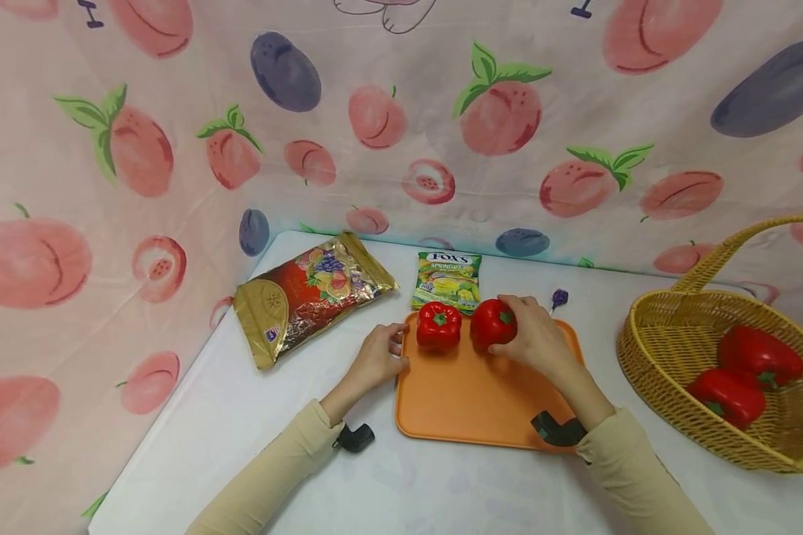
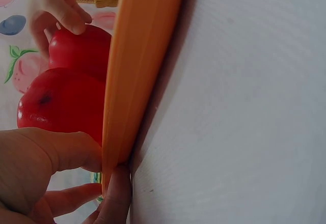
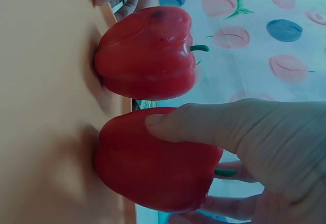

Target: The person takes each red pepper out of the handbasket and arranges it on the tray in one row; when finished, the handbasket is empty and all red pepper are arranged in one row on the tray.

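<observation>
Right grip curled round red pepper, pepper on its left; left grip pinching orange tray

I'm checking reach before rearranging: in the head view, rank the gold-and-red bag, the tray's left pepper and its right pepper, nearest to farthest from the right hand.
1. Right pepper: gripped by the right hand.
2. Left pepper: left of it, on the tray.
3. Gold-and-red bag: left of the tray.

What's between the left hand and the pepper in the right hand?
Another red pepper, standing on the orange tray. Head and right wrist views show it.
</observation>
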`<state>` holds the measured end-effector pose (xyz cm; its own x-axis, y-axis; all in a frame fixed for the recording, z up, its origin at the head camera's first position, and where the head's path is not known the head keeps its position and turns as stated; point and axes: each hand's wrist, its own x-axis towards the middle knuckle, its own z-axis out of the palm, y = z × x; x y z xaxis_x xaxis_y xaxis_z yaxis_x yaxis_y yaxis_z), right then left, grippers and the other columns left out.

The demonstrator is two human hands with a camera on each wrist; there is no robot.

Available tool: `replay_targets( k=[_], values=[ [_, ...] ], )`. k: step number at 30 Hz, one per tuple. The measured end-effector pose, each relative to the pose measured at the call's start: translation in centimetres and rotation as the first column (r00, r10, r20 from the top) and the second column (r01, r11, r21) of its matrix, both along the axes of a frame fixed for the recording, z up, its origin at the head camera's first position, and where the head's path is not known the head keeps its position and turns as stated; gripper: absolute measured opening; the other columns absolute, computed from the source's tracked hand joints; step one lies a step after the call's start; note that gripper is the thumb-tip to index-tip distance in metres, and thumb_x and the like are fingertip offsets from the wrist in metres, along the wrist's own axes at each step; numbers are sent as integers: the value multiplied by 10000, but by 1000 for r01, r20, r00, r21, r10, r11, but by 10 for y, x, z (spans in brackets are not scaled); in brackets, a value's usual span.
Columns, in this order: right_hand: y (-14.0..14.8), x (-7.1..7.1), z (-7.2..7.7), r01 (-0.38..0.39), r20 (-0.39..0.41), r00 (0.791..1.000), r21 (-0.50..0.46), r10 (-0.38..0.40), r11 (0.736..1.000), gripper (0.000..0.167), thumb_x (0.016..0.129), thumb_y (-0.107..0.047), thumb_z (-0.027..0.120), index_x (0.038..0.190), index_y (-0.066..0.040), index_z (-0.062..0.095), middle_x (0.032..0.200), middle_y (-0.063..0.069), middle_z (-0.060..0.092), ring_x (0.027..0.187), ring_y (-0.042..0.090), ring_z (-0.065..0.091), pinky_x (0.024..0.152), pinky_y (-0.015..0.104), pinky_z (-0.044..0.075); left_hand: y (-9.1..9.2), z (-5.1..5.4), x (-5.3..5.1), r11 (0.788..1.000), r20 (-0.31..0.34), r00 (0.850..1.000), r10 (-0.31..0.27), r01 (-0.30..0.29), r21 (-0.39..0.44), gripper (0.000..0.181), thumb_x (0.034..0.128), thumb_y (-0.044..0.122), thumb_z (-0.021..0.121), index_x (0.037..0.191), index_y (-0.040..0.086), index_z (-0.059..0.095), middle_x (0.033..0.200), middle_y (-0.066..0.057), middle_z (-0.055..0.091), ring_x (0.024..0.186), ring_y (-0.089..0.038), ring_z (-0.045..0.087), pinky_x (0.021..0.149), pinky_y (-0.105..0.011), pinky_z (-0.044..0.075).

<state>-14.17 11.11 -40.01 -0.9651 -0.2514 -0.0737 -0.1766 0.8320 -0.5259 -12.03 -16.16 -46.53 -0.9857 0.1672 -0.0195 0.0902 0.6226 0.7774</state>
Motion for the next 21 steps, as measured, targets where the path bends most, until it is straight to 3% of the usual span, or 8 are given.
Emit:
replay_targets(
  k=[12, 21],
  values=[
    [2, 1, 0, -46, -40, 998, 3, 46, 999, 766, 739, -250, 847, 1377, -20, 491, 1219, 231, 538, 1092, 390, 542, 879, 582, 500, 0, 1, 1, 1000, 15, 1000, 3, -3, -2, 598, 733, -21, 737, 1311, -29, 583, 1019, -123, 588, 840, -182, 599, 762, -320, 497],
    [1, 3, 1, -32, -32, 999, -7, 31, 999, 751, 747, -282, 844, 1381, -53, 513, 1188, 198, 546, 1058, 358, 544, 859, 550, 502, 0, 1, 1, 1000, 14, 1000, 7, -8, 4, 596, 728, -27, 731, 1306, -32, 586, 1019, -126, 588, 838, -179, 605, 764, -321, 500]
  ],
)
